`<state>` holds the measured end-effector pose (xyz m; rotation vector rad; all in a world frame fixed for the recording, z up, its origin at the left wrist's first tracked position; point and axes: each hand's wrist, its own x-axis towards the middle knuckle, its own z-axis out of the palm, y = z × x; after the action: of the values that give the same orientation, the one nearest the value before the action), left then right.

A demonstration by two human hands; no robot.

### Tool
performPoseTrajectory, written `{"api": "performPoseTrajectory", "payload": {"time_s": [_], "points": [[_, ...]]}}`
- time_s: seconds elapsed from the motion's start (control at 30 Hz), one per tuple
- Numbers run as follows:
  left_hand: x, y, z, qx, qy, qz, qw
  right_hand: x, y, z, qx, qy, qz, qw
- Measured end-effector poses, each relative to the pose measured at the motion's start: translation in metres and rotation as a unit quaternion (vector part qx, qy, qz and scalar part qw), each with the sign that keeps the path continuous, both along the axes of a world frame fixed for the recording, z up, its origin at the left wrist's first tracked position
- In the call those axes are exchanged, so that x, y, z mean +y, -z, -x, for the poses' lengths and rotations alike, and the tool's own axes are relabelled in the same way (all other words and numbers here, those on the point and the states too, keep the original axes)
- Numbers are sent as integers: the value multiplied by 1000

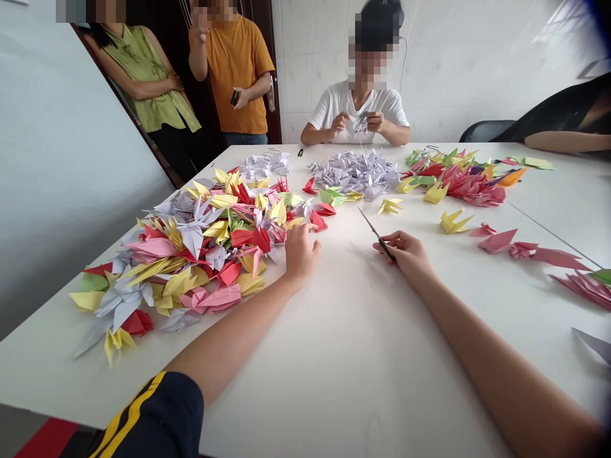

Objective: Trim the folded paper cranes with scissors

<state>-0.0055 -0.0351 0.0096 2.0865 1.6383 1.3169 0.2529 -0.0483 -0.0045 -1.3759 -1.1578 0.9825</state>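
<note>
The right hand is clenched on a pair of narrow scissors (blades closed, tips pointing away) above the white counter, to the right of a large heap of folded paper cranes. The left hand lies open, just beside that heap, with a paler heap of cranes beyond it.

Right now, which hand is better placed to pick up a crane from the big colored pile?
Left, likely: your left hand sits at the edge of the origami crane pile, while your right hand is farther off, holding scissors.
</note>
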Motion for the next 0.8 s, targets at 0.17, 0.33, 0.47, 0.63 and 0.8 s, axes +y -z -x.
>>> {"api": "performPoseTrajectory", "payload": {"time_s": [0.17,0.33,0.47,0.63,0.8], "points": [[1,9,-2,67,-33,48,996,-1,-2,2,1,3,-2,1000],[5,13,0,113,-54,68,990,-3,-5,3,-11,6,1,1000],[8,12,5,137,-64,102,983,-2,-4,3,-12,4,-3,1000],[5,5,6,171,-20,56,984,0,1,0,-20,-2,-9,1000],[0,-7,7,156,-83,7,984,-1,-1,1,-27,0,-11,1000]]}}
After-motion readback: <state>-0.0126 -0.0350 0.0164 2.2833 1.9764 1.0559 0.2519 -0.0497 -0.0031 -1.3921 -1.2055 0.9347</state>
